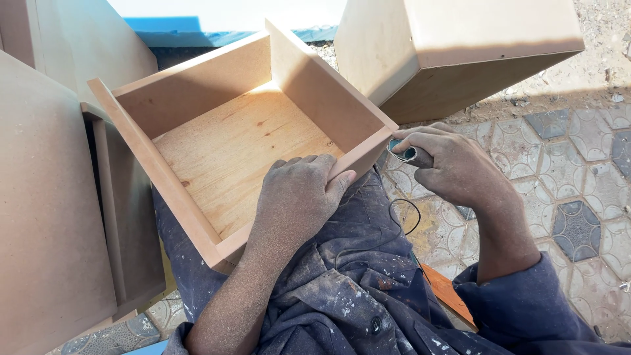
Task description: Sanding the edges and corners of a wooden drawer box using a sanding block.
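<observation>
Drawer [230, 144] — open side up, tilted

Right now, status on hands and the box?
Left hand gripping drawer box front edge. Right hand holding small tube at its corner. Nothing between them.

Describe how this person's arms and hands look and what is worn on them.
Both hands, left hand and right hand, are bare, gloveless and coated in fine dust. The dark blue work sleeves are paint-speckled; the left forearm is uncovered.

Harsh sunlight falls from the upper left; sharp shadows cross the paving at right, top edge glares white.
</observation>
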